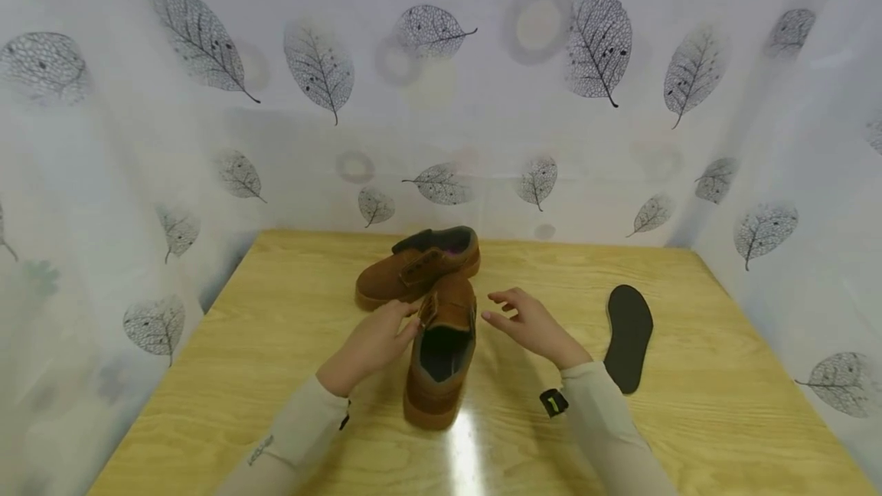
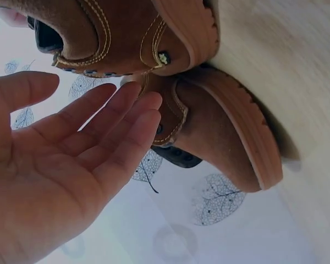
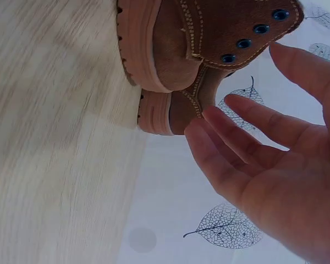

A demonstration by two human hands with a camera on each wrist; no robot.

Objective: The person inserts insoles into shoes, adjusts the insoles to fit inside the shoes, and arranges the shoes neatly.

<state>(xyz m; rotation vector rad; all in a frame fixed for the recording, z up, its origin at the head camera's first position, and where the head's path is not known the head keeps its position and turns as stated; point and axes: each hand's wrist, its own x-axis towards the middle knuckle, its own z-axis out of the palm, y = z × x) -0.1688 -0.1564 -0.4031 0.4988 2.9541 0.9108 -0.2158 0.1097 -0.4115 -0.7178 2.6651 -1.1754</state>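
Note:
Two brown lace-up shoes with no laces stand on the wooden table. The nearer shoe [image 1: 436, 398] has its heel towards me and its opening facing up; its toe end lies against the farther shoe [image 1: 382, 282], which points left. My left hand [image 1: 375, 343] is at the nearer shoe's left side, fingers extended by its eyelet flap; whether the tips touch it I cannot tell. On the other side my right hand [image 1: 534, 325] hovers with fingers loosely spread, a small gap from the shoe. Dark eyelets [image 3: 243, 43] show close to the right thumb. Neither hand grips anything.
A black insole [image 1: 628, 339] lies flat on the table [image 1: 696, 404], right of my right forearm. Behind and at both sides hangs a white curtain [image 1: 482, 128] printed with grey leaves, meeting the table's back edge.

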